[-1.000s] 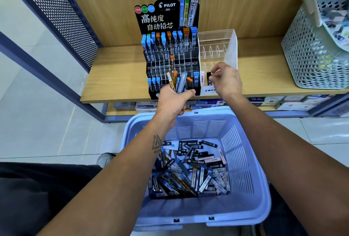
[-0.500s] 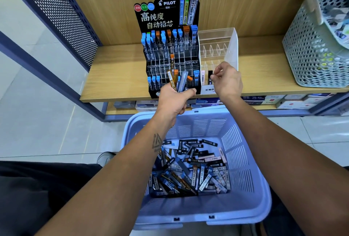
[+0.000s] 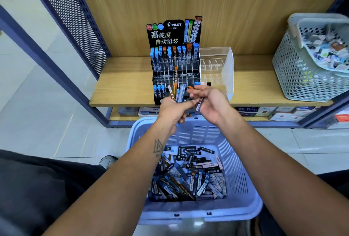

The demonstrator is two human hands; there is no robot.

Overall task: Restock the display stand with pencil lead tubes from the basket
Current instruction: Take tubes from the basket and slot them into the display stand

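- At the centre of the frame the left hand (image 3: 172,108) is curled round a fanned bunch of pencil lead tubes (image 3: 178,93) (orange, blue and grey ends sticking up), held in front of the lowest row of the black tiered display stand (image 3: 174,61).
- The right hand (image 3: 212,101), just right of the left one and touching it at the fingertips, has its fingers bent with one dark lead tube (image 3: 200,103) pinched under them; motion blur hides the exact hold.
- The stand sits on the light wooden shelf (image 3: 122,84) in the upper middle; its top row is filled with blue- and orange-capped tubes, the middle row holds one orange tube, and three blue ones stand at the lower left.
- A clear acrylic divided box (image 3: 217,65) touches the stand's right side.
- The lavender plastic basket (image 3: 243,198) fills the lower centre, with a loose heap of lead tubes (image 3: 188,175) on its bottom.
- A pale grey perforated basket (image 3: 302,65) of small packets stands at the upper right of the shelf.
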